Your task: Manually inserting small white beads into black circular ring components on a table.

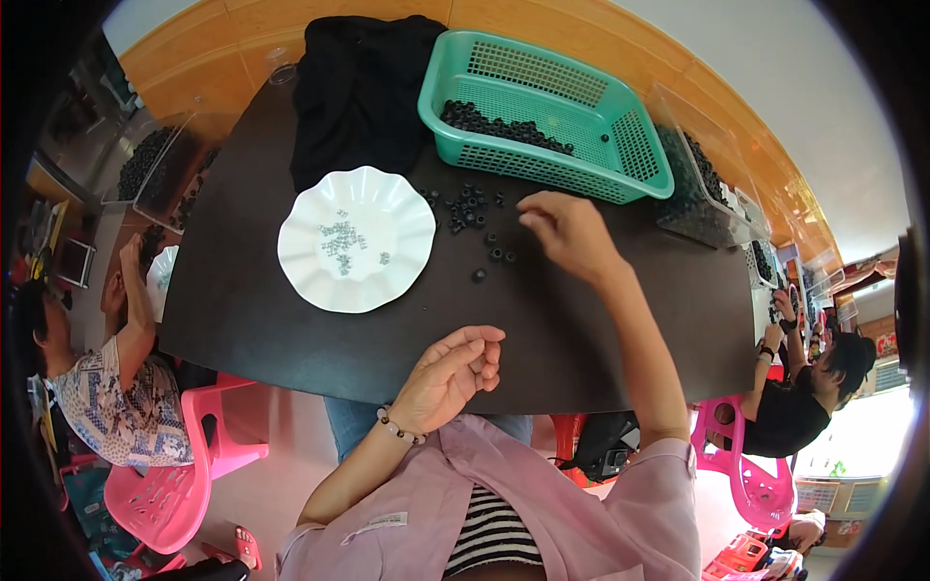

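Note:
My left hand, with a beaded bracelet on the wrist, is held over the near edge of the dark table. Its fingers are curled in against the thumb, and whatever they hold is too small or hidden. Further forward, my right hand is above the table just in front of the green basket, fingers bent and drawn together; I cannot make out anything in them. Small black ring-like pieces lie loose to its left. A white scalloped plate holds small clear pieces.
More black pieces lie inside the basket. A black cloth is behind the plate. At the right stands a clear bin with dark pieces. Two people work nearby, one left, one right. Pink chairs stand around.

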Available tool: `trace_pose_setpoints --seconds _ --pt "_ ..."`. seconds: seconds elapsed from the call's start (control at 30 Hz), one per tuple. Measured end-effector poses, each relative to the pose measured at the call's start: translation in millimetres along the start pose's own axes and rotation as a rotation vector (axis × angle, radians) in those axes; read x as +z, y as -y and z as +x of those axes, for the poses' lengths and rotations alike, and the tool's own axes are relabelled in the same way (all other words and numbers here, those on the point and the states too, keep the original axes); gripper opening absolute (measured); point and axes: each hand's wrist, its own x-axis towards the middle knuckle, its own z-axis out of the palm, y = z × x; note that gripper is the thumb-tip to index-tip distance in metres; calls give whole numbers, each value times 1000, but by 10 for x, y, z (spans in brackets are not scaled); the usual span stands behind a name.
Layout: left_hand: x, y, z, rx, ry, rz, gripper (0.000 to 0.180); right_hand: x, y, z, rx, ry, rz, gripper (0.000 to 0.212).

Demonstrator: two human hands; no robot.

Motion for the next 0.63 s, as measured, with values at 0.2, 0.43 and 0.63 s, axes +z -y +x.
trace_pose_setpoints --seconds 0.2,0.43,0.63 --pt "-18 -24 -15 -17 37 -24 23 281 -53 84 -8 70 -5 15" --pt "-24 -27 -21 -14 34 -29 22 202 -88 13 29 67 -19 16" --pt "-31 -17 -11 0 26 -35 22 46 112 -202 136 187 136 18"
